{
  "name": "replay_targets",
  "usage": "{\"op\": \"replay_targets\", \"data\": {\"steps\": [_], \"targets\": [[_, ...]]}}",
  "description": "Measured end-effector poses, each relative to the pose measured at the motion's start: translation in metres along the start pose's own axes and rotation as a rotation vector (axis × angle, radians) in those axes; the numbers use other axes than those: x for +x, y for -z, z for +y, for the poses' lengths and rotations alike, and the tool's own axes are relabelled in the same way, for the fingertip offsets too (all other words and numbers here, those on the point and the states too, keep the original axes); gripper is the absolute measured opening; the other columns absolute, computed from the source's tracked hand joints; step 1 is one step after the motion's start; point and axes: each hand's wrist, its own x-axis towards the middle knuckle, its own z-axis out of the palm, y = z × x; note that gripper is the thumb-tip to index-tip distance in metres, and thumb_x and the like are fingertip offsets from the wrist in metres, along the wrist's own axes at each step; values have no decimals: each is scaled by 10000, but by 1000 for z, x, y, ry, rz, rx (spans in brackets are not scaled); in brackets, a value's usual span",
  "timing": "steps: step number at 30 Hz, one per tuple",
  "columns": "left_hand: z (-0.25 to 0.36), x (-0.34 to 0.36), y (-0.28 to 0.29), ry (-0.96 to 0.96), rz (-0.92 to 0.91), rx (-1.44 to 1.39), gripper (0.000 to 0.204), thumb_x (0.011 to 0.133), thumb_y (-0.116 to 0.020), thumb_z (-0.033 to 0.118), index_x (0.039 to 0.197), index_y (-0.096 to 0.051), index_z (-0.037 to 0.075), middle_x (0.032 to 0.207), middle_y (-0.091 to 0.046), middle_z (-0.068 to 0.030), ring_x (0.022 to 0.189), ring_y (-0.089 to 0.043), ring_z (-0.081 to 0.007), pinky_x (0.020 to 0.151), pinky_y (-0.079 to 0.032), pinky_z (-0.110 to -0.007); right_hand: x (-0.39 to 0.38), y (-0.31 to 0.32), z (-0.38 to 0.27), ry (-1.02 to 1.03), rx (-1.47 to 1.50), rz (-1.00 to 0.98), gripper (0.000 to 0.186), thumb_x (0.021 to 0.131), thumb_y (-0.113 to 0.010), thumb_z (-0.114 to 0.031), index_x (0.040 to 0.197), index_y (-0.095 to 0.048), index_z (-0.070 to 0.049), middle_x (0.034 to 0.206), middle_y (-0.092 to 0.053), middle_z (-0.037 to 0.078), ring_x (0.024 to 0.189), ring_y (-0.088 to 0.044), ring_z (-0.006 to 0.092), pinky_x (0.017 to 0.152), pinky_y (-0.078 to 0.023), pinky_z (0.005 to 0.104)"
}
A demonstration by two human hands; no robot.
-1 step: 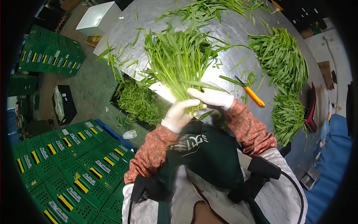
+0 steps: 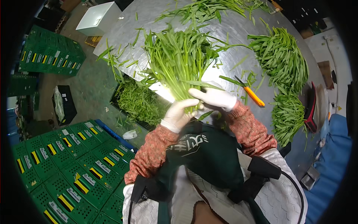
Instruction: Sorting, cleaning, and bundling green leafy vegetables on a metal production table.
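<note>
A thick bunch of long green leafy stems fans out over the near edge of the round metal table. My left hand, in a white glove, grips the stem ends from below. My right hand, also gloved, closes over the same stems from the right. An orange-handled knife lies on the table just right of my right hand, untouched.
Two piles of sorted greens lie along the table's right side, with loose stems at the far edge. A black crate of green trimmings sits under the table's left edge. Stacked green crates fill the lower left; a white box stands far left.
</note>
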Motion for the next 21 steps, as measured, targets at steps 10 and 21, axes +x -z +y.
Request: {"op": "replay_targets", "data": {"steps": [10,21], "targets": [[1,-4,-8,-56,114,154,234,820,-600,-7,1051,-606,-42,923,-659,-113,714,-599,-158,545,-465,-209,-3,-12,6,442,-597,796,360,781,-709,-301,997,-618,-27,587,-575,93,534,-592,185,539,-461,315],[6,-15,6,-394,128,415,181,809,-612,-10,987,-624,-41,835,-635,-75,675,-579,-129,523,-426,-199,-29,-30,-1,652,-269,-23,83,855,-627,-74,930,-646,-44,642,-607,61,545,-573,147,547,-471,281]]}}
